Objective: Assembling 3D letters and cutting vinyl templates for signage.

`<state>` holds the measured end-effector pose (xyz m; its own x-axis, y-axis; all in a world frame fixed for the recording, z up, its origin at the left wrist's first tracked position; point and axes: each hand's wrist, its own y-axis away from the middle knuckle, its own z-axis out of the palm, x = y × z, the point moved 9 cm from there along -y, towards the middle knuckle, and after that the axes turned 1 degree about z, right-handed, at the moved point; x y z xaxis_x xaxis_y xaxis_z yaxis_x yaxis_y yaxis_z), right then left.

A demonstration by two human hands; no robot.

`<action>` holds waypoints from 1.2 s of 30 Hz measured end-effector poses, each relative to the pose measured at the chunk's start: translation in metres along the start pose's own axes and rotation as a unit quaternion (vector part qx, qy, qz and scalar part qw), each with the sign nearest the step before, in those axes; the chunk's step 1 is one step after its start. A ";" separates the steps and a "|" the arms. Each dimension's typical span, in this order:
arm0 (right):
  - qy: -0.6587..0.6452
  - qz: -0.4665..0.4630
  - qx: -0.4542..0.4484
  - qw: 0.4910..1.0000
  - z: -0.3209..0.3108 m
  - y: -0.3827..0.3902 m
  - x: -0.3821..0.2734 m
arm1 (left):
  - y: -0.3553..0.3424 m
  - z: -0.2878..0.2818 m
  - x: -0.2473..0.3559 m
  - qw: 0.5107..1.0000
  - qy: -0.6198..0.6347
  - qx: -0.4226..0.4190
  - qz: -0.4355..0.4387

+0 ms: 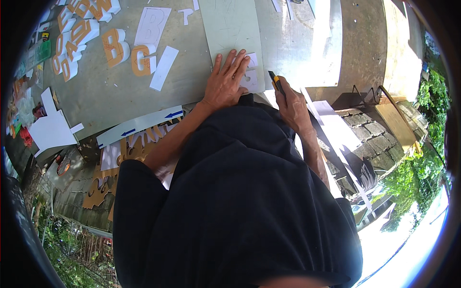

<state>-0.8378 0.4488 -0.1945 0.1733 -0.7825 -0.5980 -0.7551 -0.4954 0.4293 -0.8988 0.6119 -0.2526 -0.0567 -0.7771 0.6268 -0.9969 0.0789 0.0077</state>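
My left hand (224, 80) lies flat, fingers extended, on a pale grey-green board (231, 26) at the table's near side. Beside its fingertips and palm shows a small white sheet piece (250, 79) with curved cut-outs, partly covered by the hand. In my right hand (292, 104), just right of the board, is a black and yellow utility knife (275, 80). The knife's tip points up and away, apart from the white piece.
On the grey table (187, 57) at left stand thick letters (115, 47) with brown faces and white sides. A white sheet with a letter outline (152, 26) and a white strip (163, 68) lie nearby. Cut brown sheet scraps (100, 189) sit below the table edge. Paving blocks (372, 129) lie right.
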 end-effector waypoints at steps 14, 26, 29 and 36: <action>-0.351 0.107 0.040 0.929 0.012 -0.032 0.062 | 0.025 -0.044 -0.075 0.890 0.341 0.111 -0.281; -0.431 0.117 0.014 0.894 0.030 -0.049 0.066 | -0.028 -0.040 -0.033 0.987 0.080 -0.038 -0.136; -0.450 0.130 0.010 0.884 0.029 -0.048 0.067 | -0.040 -0.043 -0.010 0.999 -0.001 -0.014 -0.053; -0.469 0.143 0.007 0.871 0.029 -0.046 0.067 | -0.048 -0.026 -0.007 0.998 -0.035 -0.041 -0.045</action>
<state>-0.8095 0.4295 -0.2738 -0.6117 -0.2169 -0.7608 -0.6918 -0.3198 0.6474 -0.8491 0.6296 -0.2376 0.0270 -0.8243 0.5654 -0.9903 0.0550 0.1275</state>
